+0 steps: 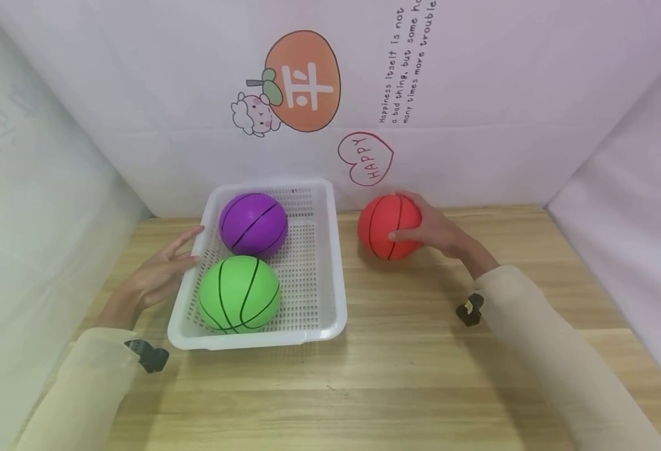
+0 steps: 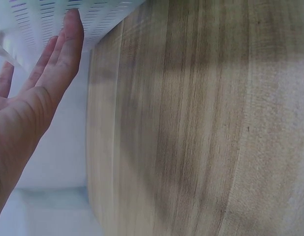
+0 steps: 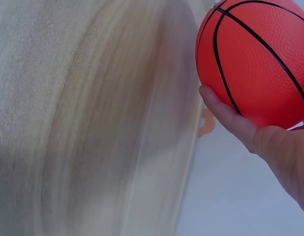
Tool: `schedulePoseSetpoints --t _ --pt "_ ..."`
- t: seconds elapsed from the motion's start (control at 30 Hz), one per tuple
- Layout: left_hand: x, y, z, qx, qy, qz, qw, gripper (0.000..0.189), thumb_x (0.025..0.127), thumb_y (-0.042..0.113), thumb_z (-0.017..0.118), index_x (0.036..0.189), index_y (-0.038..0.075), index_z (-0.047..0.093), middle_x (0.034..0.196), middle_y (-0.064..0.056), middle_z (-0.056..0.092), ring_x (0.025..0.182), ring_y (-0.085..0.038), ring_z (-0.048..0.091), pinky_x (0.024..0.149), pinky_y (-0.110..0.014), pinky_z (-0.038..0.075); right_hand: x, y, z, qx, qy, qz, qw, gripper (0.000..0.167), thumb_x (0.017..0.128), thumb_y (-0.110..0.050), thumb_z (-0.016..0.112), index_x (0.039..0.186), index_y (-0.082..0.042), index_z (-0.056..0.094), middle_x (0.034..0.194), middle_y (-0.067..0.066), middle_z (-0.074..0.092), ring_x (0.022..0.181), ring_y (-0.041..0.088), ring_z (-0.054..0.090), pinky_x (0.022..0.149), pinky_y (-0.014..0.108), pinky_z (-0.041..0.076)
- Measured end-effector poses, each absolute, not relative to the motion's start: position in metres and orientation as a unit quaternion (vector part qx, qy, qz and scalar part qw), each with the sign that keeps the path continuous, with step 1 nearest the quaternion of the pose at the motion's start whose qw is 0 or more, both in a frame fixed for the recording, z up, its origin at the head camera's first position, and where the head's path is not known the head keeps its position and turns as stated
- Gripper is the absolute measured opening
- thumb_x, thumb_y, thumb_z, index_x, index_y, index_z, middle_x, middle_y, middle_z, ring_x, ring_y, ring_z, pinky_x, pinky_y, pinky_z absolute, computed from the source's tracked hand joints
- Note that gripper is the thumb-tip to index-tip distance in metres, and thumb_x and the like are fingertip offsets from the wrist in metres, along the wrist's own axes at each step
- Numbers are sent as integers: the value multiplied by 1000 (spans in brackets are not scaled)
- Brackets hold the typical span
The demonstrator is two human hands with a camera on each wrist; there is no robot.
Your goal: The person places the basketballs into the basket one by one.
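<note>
My right hand (image 1: 434,228) holds a small red basketball (image 1: 383,219), the thumb lying across its near side and the fingers round its far right. In the right wrist view the thumb presses along the red ball (image 3: 258,64); most of the fingers are hidden there. At the left, my left hand (image 1: 163,272) has its fingers extended against the left side of a white plastic basket (image 1: 338,275). The left wrist view shows those straight fingers (image 2: 68,46) by the slotted basket wall (image 2: 100,17). Inside the basket, a purple ball (image 1: 254,224) sits behind a green ball (image 1: 240,294).
Light wood-grain tabletop (image 1: 386,376) extends in front of and to the right of the basket. A white printed cloth (image 1: 477,125) hangs behind the table, with more white cloth on both sides. Each sleeve cuff carries a small dark device (image 1: 150,356).
</note>
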State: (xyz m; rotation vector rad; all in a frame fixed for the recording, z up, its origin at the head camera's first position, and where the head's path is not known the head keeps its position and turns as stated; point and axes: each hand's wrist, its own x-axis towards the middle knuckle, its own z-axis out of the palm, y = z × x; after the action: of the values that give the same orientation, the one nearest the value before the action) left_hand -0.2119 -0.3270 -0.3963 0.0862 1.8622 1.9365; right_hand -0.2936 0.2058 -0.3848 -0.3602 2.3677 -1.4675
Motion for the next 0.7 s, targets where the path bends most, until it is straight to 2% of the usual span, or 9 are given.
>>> schedulePoseSetpoints --t 0.03,0.1,0.2,0.3,0.7 --pt "-212 -327 -396 31 675 702 224 73 105 7 50 161 35 13 137 -2 54 114 -19 61 94 -47 52 -293 206 -383 -128 832 -512 169 95 83 -26 81 157 -23 22 146 11 38 130 36 38 88 51 56" --pt "-212 -328 -395 30 677 700 225 73 105 8 50 161 35 13 144 -11 49 115 -19 61 95 -47 52 -293 206 -381 -131 837 -503 174 95 83 -27 82 157 -23 22 146 11 38 130 36 38 87 50 57" --pt "-211 -328 -395 30 683 694 226 73 105 9 50 162 35 12 155 -25 30 115 -18 61 95 -48 51 -291 206 -378 -137 841 -491 180 95 82 -26 82 157 -22 22 146 12 38 130 37 37 86 50 57" --pt "-211 -327 -394 32 686 690 229 73 105 10 50 162 36 10 158 -30 17 115 -18 60 96 -49 51 -289 207 -375 -141 844 -485 181 95 82 -26 82 157 -23 23 146 12 38 130 37 38 86 50 58" --pt "-209 -326 -392 33 689 687 228 74 106 11 49 162 36 9 159 -31 15 113 -16 60 97 -52 49 -279 211 -360 -147 847 -468 206 98 83 -25 80 159 -23 18 149 17 35 131 41 37 86 50 57"
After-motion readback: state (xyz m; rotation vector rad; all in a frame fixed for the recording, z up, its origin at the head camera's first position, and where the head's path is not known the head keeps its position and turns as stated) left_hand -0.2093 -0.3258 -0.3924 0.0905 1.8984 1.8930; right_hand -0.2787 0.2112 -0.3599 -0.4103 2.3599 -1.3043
